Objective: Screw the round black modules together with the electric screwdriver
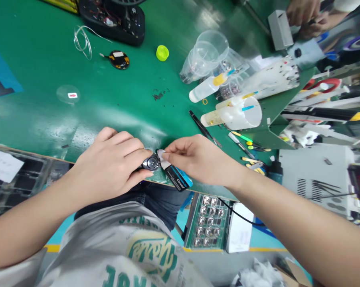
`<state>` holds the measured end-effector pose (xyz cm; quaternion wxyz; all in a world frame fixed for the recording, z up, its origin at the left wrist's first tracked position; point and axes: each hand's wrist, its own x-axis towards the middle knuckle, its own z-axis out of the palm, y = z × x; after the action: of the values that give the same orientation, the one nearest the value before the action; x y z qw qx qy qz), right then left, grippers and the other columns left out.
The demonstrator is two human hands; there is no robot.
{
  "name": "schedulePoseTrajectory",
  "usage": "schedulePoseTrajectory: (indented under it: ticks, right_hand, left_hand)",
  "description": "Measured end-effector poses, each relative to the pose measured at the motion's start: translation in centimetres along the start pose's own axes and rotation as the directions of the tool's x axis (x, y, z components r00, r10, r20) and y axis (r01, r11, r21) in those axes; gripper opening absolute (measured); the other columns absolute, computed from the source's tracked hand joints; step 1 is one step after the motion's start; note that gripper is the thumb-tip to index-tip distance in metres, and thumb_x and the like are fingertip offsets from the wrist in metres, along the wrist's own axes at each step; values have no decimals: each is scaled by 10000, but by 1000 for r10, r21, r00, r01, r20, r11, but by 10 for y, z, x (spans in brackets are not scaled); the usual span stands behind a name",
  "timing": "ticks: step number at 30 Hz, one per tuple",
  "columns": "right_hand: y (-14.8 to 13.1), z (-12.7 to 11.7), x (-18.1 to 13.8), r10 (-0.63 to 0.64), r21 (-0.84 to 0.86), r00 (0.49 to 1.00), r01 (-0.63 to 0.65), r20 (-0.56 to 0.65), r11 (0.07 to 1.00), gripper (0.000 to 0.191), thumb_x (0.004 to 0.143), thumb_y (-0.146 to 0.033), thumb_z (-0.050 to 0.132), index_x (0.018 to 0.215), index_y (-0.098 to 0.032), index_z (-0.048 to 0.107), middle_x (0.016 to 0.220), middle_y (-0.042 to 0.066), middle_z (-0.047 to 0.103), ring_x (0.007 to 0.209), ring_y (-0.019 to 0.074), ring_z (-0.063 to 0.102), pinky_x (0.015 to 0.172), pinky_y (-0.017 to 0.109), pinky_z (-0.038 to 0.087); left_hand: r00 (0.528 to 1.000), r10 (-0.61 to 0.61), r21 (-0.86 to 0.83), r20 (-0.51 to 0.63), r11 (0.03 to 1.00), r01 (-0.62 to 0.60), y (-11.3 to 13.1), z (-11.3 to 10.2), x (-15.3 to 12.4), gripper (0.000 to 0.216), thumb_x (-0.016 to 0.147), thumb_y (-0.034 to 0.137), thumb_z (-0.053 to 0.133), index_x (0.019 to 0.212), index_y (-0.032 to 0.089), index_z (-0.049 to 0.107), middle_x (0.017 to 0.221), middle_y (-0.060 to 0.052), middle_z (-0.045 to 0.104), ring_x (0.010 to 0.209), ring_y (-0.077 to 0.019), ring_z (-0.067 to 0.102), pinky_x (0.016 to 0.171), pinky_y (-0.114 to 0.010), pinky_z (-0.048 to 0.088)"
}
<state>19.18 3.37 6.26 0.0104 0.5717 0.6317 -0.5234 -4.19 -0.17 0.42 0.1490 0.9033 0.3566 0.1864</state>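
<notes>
My left hand (pixel 112 161) presses a small round metal watch case (pixel 152 162) against the near edge of the green work mat (pixel 42 79), with fingers curled around it. My right hand (pixel 198 157) pinches a small white film tab (pixel 162 155) right beside the case. Under that hand lies a black and blue packet (pixel 178 178) marked "Curved", hanging over the mat's edge.
Clear plastic cups (pixel 208 52), white bottles (pixel 236 113), tweezers (pixel 204 128) and small tools (pixel 248 143) crowd the right side. A lime cap (pixel 162 52), a round circuit board (pixel 119 59) and a black device (pixel 114 18) lie farther back. Another person's hands (pixel 307 16) work at top right. A tray of parts (pixel 206 221) sits below the table.
</notes>
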Motion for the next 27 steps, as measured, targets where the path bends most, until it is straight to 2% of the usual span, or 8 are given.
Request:
schedulePoseTrajectory:
  ticks: [4,9,13,18,22,27]
  right_hand:
    - [-2,8,-5,-15,-169,997,3,-71,986,213,955,-215,643,783,-194,768,632,-15,661,568,119,497,569,275,347]
    - [-2,18,-12,-45,-192,986,14,-161,981,214,967,-192,610,809,-198,754,673,-12,693,600,126,535,600,271,357]
    - [-1,20,-12,-69,-229,986,33,-150,973,213,951,-186,622,771,-201,736,636,-20,661,578,122,499,594,272,337]
    - [4,21,-11,-52,-128,986,32,-158,991,238,981,-250,593,799,-191,734,658,-18,676,586,120,524,585,257,373]
    - [7,14,-6,-32,-71,996,26,-82,997,232,968,-295,644,796,-186,754,651,-16,649,601,122,490,579,262,359]
    - [8,4,-5,3,105,1000,-6,30,995,288,983,-393,629,873,-171,777,718,-6,651,658,139,502,617,271,409]
  left_hand:
    - [1000,5,1,-18,1000,-5,1,1,0,287,1033,410,595,1131,187,747,1015,-96,774,931,-314,669,773,-502,433]
    - [1000,8,15,-2,1000,-8,1,1,1,295,1040,405,589,1145,176,742,1015,-107,777,943,-321,673,771,-499,434]
    - [1000,12,19,-4,1000,-12,1,0,1,281,1034,405,597,1125,185,747,1010,-105,783,939,-320,672,773,-496,438]
    - [1000,15,15,-2,1000,-15,1,0,2,262,1034,381,593,1111,183,745,1008,-104,782,929,-320,675,757,-496,433]
    - [1000,26,12,-7,1000,-26,0,0,2,258,1035,388,593,1100,183,736,996,-93,776,920,-318,673,758,-496,423]
    - [1000,18,-1,-17,1000,-18,0,0,2,235,1025,389,610,1061,192,731,965,-76,763,905,-310,669,751,-490,416]
